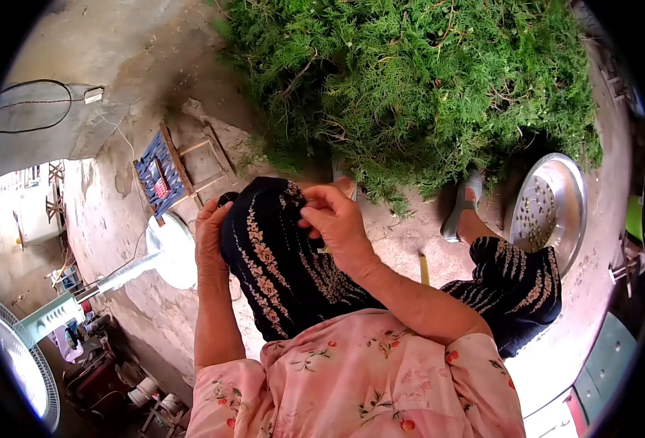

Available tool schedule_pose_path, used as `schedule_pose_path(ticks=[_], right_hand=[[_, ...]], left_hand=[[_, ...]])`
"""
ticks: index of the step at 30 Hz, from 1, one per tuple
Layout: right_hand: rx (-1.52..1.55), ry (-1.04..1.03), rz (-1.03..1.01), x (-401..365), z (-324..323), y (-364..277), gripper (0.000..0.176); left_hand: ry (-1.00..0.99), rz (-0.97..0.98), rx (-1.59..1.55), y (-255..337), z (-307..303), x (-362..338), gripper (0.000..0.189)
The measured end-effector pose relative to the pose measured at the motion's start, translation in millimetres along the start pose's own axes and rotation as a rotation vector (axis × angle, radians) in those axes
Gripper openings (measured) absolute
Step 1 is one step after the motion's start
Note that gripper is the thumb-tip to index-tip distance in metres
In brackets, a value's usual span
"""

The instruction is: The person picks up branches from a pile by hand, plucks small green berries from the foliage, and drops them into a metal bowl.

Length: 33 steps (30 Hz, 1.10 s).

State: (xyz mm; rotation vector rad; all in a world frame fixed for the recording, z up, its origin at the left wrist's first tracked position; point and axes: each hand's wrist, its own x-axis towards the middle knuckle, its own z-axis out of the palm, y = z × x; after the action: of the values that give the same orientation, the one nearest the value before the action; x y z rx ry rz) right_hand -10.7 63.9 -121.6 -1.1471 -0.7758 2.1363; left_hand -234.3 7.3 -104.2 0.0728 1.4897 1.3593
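Note:
My left hand (211, 237) is closed at the outer side of my raised knee, with a bunch of dark cloth at its fingertips. The cloth belongs to my black trouser leg (264, 255), patterned with pale floral stripes. On the knee's other side, my right hand (337, 225) has its fingers curled in a pinch against the same trouser leg. Its fingertips partly hide what they grip, which looks like a fold of the cloth. A large heap of green conifer branches (425, 95) lies just beyond my feet.
To the right, a metal basin (574, 190) holds many small greenish pieces. My grey slipper (455, 215) rests near the branches. A low folding stool (151, 171) lies at the left, near a standing fan (49, 321). A yellow strip (424, 270) shows on the floor between my legs.

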Motion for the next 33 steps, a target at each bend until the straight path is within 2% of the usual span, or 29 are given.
schedule_pose_path(ticks=[1,2,4,5,6,8,9,11,15,17,20,21,24,29,31,32,33], right_hand=[[-0.157,0.159,-0.063,2,-2,12,0.035],[-0.157,0.161,-0.064,6,-7,30,0.035],[-0.477,0.38,-0.213,10,-13,58,0.042],[-0.261,0.253,-0.012,10,-19,61,0.043],[-0.263,0.253,-0.008,10,-25,62,0.043],[0.169,0.009,0.337,12,-33,60,0.042],[0.167,0.008,0.336,13,-31,64,0.042],[-0.312,0.115,-0.07,16,-27,75,0.035],[-0.307,-0.022,-0.062,6,-41,70,0.028],[0.083,-0.32,0.168,-27,-33,20,0.022],[0.15,-0.324,0.131,-35,-16,-5,0.014],[0.07,-0.314,0.093,-30,-13,-1,0.013],[0.122,-0.284,0.095,-15,7,-11,0.012],[0.031,-0.222,-0.012,-14,30,-15,0.01],[-0.317,-0.259,-0.452,-27,37,-8,0.01],[-0.317,-0.259,-0.451,-31,40,-4,0.01],[-0.535,-0.235,-0.658,-34,43,0,0.012]], left_hand=[[0.059,0.034,0.062,3,8,-6,0.012],[0.056,0.033,0.062,4,6,-4,0.012],[0.113,0.235,0.037,6,1,-4,0.014],[0.1,0.274,0.045,10,1,-7,0.013],[0.103,0.271,0.043,12,3,-11,0.013],[0.114,0.308,0.037,14,7,-17,0.014],[0.109,0.317,0.052,14,5,-16,0.014],[0.097,0.338,0.061,12,2,-17,0.015],[0.087,0.39,0.068,13,4,-20,0.015],[0.081,0.384,0.053,11,3,-19,0.014],[0.057,0.337,0.04,8,1,-18,0.013],[0.036,0.3,0.043,8,1,-17,0.013],[0.0,0.321,0.007,14,5,-21,0.014],[-0.055,0.4,-0.142,20,22,-35,0.018],[-0.079,0.415,-0.209,19,20,-38,0.019],[-0.09,0.421,-0.218,18,17,-39,0.019],[-0.101,0.427,-0.227,18,14,-41,0.019]])
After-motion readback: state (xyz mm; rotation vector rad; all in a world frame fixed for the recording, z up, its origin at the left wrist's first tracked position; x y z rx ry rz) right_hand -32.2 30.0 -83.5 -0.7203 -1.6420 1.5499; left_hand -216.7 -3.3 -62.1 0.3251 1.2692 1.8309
